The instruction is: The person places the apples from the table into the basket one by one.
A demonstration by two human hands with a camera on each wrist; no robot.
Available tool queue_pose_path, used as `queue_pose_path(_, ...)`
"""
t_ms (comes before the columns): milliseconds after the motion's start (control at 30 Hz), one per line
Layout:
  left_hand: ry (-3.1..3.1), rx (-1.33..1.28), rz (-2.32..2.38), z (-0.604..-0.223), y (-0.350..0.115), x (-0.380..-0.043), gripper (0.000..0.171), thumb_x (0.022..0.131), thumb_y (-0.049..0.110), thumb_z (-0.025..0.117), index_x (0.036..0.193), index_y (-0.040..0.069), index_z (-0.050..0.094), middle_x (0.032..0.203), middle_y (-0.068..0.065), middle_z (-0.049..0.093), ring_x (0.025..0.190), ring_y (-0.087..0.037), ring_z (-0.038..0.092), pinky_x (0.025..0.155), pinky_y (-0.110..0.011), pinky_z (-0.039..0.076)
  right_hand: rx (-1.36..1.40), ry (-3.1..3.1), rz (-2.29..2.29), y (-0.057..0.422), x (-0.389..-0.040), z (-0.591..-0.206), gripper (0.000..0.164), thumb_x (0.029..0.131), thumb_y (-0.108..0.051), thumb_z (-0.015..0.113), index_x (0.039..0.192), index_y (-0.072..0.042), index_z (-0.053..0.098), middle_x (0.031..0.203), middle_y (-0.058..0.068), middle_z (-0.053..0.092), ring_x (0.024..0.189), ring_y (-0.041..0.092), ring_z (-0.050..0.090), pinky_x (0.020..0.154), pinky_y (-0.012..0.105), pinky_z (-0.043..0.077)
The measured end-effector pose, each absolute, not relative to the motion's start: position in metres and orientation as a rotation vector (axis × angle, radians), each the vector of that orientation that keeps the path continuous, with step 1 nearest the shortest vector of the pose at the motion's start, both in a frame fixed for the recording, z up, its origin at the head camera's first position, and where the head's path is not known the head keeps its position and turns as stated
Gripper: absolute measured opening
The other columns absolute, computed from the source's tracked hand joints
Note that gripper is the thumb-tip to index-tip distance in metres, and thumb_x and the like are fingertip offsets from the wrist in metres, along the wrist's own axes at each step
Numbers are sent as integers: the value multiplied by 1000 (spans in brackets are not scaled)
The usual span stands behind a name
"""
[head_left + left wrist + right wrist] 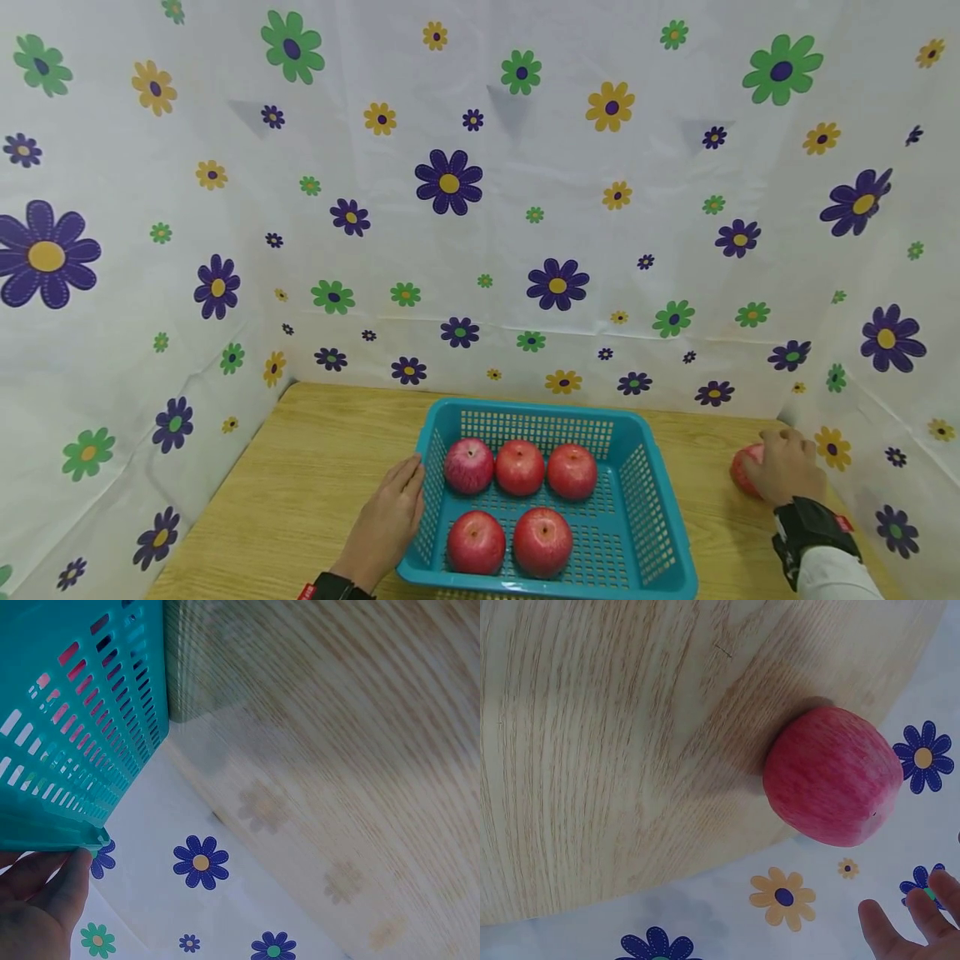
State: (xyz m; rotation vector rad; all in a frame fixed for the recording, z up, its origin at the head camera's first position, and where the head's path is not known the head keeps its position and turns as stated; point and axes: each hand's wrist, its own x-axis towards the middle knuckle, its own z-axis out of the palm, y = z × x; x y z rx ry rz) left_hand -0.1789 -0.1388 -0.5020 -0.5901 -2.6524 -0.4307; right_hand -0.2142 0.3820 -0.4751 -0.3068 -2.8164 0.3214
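Observation:
A blue plastic basket (671,521) with slotted walls stands on the wooden table, several red apples (572,472) inside it in two rows. My left hand (386,517) rests against the basket's left rim, its fingers nearly straight; in the left wrist view the fingertips (75,862) touch the rim's edge. To the right of the basket, another red apple (832,776) sits on the table near its edge. My right hand (787,471) is over this apple and partly hides it in the head view. In the right wrist view its spread fingers (874,919) are apart from the apple.
Wooden table (300,467) extends left of the basket. A white cloth (480,233) printed with flowers hangs behind the table and along both sides, close to the lone apple on the right.

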Motion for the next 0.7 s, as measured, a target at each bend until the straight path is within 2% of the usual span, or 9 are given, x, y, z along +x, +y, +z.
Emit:
queue_pose_path(200,-2645,-595,-438,-502,-138,-179,34,92,0,69,122,-14,65,133,-26,59,124,-39,57,97,-47,52,-345,-2848,344,384,-214,-475,52,87,-10,70,123,19,47,131,46,37,121,64,36,89,76,44)
queue_pose_path(367,-2641,-590,-443,-502,-138,-180,35,92,0,69,123,-15,64,133,-27,59,124,-40,57,97,-48,52,-310,-2922,398,388,-217,-476,57,88,-8,69,130,18,41,136,46,30,125,66,29,96,80,35)
queue_pose_path(500,-2642,-588,-443,-503,-139,-181,35,91,0,70,123,-15,64,133,-27,59,123,-40,57,97,-48,52,-345,-3041,435,393,-222,-477,65,90,-14,68,136,16,34,138,47,24,129,66,23,99,79,33)
queue_pose_path(700,-2667,-584,-451,-503,-138,-180,35,92,0,68,123,-15,64,134,-27,58,124,-40,57,97,-48,52,-355,-3160,502,400,-225,-483,72,88,-18,69,137,17,29,138,49,17,128,71,18,100,80,30)
